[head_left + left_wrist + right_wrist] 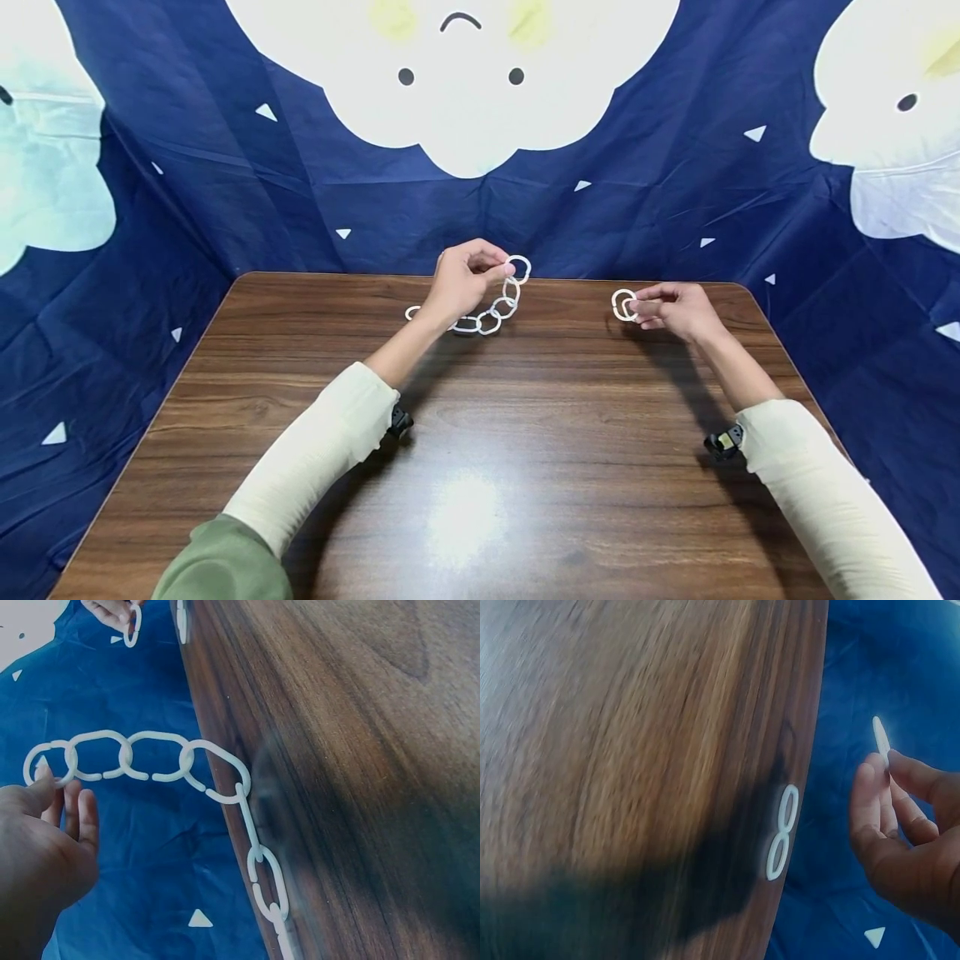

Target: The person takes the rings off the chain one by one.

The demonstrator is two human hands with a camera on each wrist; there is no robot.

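My left hand (459, 282) pinches the end link of a white plastic chain (101, 734) between thumb and fingers. The chain's oval links, each with a small gap, sag from that hand down to the wooden table, and part of it is hidden behind the wrist in the head view. Off to the right, my right hand (681, 310) holds a single loose white link (880, 736) by its edge, raised near the table's back edge. A white figure-eight piece (783, 833) lies on the tabletop beside that hand.
The brown wooden table (525, 417) ends close behind both hands. Past it hangs a dark blue cloth (420, 208) with white clouds and small triangles, which also runs along both sides. Dark wrist devices (723, 442) sit under the sleeves.
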